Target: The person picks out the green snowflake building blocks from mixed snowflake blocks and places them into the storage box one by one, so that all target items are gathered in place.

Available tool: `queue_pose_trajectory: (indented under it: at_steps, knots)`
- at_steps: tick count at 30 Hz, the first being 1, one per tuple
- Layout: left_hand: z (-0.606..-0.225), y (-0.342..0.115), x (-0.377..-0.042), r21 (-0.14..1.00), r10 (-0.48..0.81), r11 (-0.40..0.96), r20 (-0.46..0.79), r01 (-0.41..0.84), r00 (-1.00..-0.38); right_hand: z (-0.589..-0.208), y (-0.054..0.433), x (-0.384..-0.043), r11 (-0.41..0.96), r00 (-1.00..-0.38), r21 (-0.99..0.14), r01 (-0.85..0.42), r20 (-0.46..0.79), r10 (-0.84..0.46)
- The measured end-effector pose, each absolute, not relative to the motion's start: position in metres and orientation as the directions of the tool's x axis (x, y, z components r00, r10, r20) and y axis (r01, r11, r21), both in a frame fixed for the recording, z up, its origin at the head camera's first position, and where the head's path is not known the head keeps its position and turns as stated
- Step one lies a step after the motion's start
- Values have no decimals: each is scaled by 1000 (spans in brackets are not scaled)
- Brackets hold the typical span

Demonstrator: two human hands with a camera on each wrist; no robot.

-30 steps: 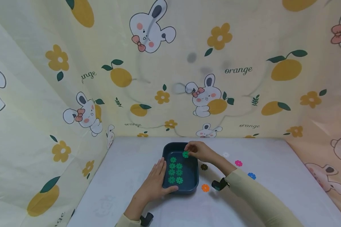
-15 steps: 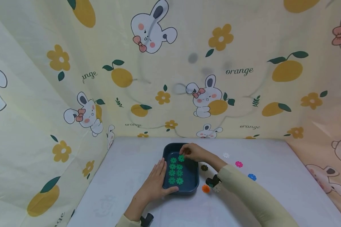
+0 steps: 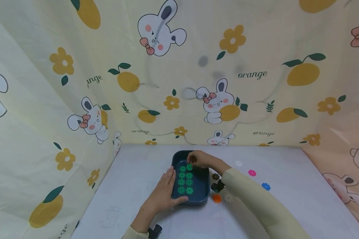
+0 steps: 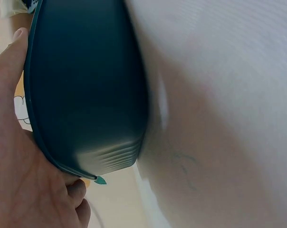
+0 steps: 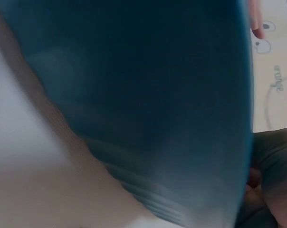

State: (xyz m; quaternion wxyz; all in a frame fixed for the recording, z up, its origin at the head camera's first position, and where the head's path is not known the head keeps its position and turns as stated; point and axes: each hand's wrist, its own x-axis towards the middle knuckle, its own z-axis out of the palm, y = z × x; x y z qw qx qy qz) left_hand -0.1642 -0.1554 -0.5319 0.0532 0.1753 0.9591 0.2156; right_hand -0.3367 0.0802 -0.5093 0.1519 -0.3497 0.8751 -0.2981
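Note:
A dark blue tray (image 3: pixel 201 187) stands on the white table, holding several green flower-shaped pieces (image 3: pixel 181 182) in two columns. My left hand (image 3: pixel 161 192) rests at its left and near rim, fingers straight along the side and thumb over the near edge; the left wrist view shows this hand against the tray's outer wall (image 4: pixel 86 90). Inside the far part of the tray, my right hand (image 3: pixel 201 159) pinches a green flower-shaped piece (image 3: pixel 189 166) at the top of the right column. In the right wrist view the tray's wall (image 5: pixel 148 104) hides most of that hand.
Right of the tray lie single flower-shaped pieces: brown (image 3: pixel 215 176), orange (image 3: pixel 217 198), beige (image 3: pixel 228 198), white (image 3: pixel 238 163), pink (image 3: pixel 252 173) and blue (image 3: pixel 266 186). A printed cloth (image 3: pixel 179 109) hangs behind and beside the table (image 3: pixel 131 186).
My right hand has moved left and slightly nearer with the green piece, from the tray's far right corner to the top of the right column. The left hand has stayed put.

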Motion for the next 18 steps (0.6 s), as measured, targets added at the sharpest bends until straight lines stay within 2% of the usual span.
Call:
queue_pose_trajectory:
  at_steps: [8,18]
  knots:
    - [-531,-153,-166,423,365,847,-22,322,-931,-512,74,-339,673,-750,-564,-479,-136,-647]
    - [-538,-154,-166,421,371,847,-33,324,-928,-516,73,-336,706,-770,-547,-449,-163,-616]
